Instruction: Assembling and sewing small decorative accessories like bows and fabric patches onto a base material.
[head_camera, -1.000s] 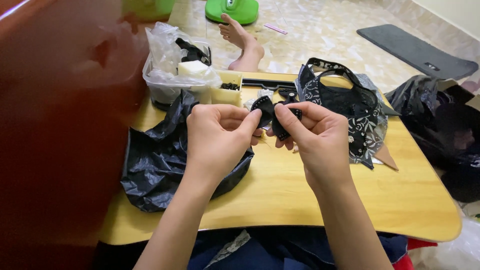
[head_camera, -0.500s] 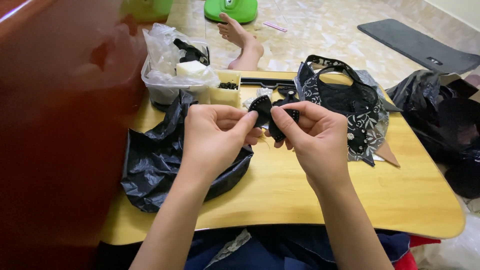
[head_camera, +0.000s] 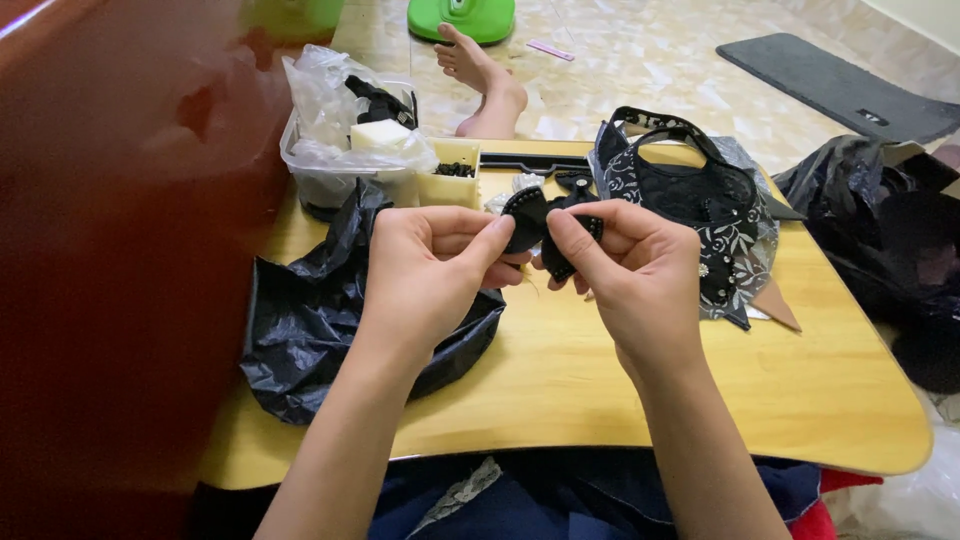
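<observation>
Both hands pinch a small black fabric bow (head_camera: 548, 225) held in the air above the middle of the wooden bench (head_camera: 620, 390). The left hand (head_camera: 425, 275) grips the bow's left lobe between thumb and forefinger; the right hand (head_camera: 630, 275) grips the right lobe and centre, fingers curled over it. The bow is pale-dotted along its edge, though whether these are stitches or beads cannot be told. Risk lies mainly in the fineness of the grip: a slip of either thumb would probably let the bow twist out of shape or drop onto the bench, where it could be lost against the crumpled black plastic bag (head_camera: 330, 320) just beside the left wrist. Black on black makes small parts hard to recover. Behind the hands lie a black patterned fabric piece with straps (head_camera: 700, 200), a clear plastic tub (head_camera: 345, 170) stuffed with bags, and a small yellow box (head_camera: 452, 172) of dark bits; a sweeping elbow could likely upset these. A bare foot (head_camera: 485, 85) rests on the floor beyond.
</observation>
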